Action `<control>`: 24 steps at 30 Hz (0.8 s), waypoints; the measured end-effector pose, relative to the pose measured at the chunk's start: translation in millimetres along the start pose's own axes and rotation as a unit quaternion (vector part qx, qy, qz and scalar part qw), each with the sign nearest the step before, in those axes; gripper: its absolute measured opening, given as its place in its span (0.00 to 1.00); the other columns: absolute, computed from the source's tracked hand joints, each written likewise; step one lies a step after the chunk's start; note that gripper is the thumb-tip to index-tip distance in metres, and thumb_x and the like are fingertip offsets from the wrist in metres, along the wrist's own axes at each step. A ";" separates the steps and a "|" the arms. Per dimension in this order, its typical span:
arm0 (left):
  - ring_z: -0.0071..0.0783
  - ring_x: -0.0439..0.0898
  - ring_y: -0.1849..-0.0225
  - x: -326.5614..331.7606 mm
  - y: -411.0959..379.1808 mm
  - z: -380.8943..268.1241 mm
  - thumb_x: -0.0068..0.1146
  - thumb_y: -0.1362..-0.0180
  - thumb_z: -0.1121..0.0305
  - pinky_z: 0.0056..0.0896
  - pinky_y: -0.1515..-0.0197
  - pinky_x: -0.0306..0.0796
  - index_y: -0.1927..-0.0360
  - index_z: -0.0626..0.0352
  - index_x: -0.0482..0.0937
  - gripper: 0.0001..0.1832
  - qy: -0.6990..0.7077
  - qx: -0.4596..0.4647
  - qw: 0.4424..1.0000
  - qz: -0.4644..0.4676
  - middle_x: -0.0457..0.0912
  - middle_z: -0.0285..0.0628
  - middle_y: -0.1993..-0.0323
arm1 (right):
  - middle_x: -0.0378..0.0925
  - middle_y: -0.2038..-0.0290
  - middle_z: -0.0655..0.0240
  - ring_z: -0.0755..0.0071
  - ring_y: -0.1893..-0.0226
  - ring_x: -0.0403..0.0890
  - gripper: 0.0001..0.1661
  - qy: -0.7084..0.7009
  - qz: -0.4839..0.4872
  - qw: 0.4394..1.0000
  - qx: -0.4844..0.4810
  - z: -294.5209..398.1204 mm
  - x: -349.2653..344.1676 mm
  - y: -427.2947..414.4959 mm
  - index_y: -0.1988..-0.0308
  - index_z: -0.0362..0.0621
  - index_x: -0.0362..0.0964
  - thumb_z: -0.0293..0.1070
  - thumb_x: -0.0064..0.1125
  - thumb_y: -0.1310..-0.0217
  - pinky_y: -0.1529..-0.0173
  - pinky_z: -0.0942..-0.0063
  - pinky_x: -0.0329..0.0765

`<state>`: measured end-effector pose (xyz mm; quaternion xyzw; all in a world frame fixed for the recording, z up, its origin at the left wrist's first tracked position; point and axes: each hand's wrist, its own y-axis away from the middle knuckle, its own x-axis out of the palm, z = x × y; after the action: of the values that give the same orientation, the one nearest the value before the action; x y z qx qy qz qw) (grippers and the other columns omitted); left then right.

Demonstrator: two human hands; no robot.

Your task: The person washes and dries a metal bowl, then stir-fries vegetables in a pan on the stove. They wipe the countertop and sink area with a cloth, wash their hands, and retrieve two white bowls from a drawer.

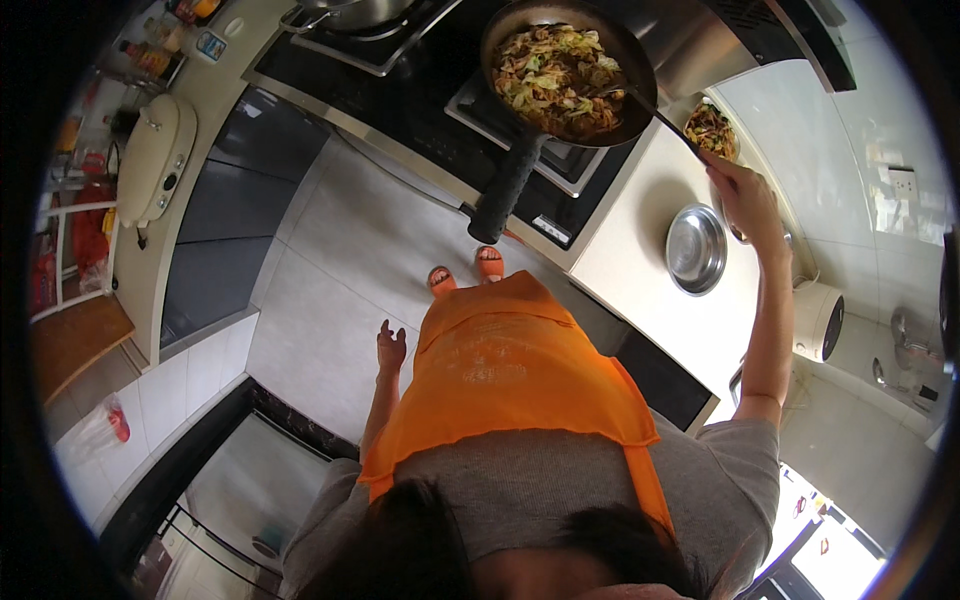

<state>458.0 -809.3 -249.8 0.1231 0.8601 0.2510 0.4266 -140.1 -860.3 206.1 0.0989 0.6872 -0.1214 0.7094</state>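
A dark frying pan (643, 67) sits on the cooktop, its black handle (504, 199) pointing towards me. Chopped cabbage mixed with other shredded food (559, 82) fills it. My right hand (746, 196) grips the dark handle of a cooking utensil (670, 126), whose head rests in the food at the pan's right side; the head's shape is partly hidden. Down by my left side, my left hand (391, 346) hangs with its fingers apart and holds nothing. An orange apron (495, 360) covers my front.
An empty-looking metal bowl (696, 251) stands on the white counter (622, 225). Behind it is a dish of mixed food (711, 131). A metal pot (352, 13) occupies the cooktop's left burner. A cream electric cooker (156, 161) sits on the left counter, near several bottles (154, 52).
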 end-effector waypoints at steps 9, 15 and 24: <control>0.50 0.78 0.54 9.3 1.9 5.2 0.59 0.43 0.61 0.46 0.52 0.72 0.38 0.61 0.67 0.30 0.062 -0.017 0.998 -0.012 0.79 0.55 0.57 | 0.83 0.67 0.60 0.64 0.72 0.83 0.15 0.054 0.185 0.980 0.047 45.0 -78.8 -15.2 0.50 0.52 0.79 0.38 0.49 0.32 0.60 0.68 0.77; 0.50 0.78 0.54 16.4 -4.9 14.4 0.58 0.43 0.61 0.46 0.51 0.72 0.38 0.61 0.67 0.30 0.081 -0.022 0.996 -0.012 0.79 0.54 0.57 | 0.84 0.64 0.60 0.66 0.66 0.84 0.16 -0.004 0.237 0.971 0.036 31.3 -77.4 -33.0 0.50 0.51 0.79 0.38 0.49 0.31 0.59 0.69 0.78; 0.49 0.78 0.54 7.8 1.9 -2.2 0.59 0.43 0.61 0.45 0.52 0.72 0.38 0.60 0.67 0.30 0.057 -0.010 0.998 -0.041 0.79 0.53 0.57 | 0.75 0.75 0.71 0.85 0.84 0.65 0.20 -0.275 0.262 0.922 0.078 -10.0 -21.3 -10.2 0.41 0.49 0.70 0.40 0.44 0.27 0.80 0.83 0.66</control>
<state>451.5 -805.1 -252.9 0.0693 0.8847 0.2484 0.3883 -153.3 -866.2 227.3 0.2929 0.4034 -0.0068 0.8668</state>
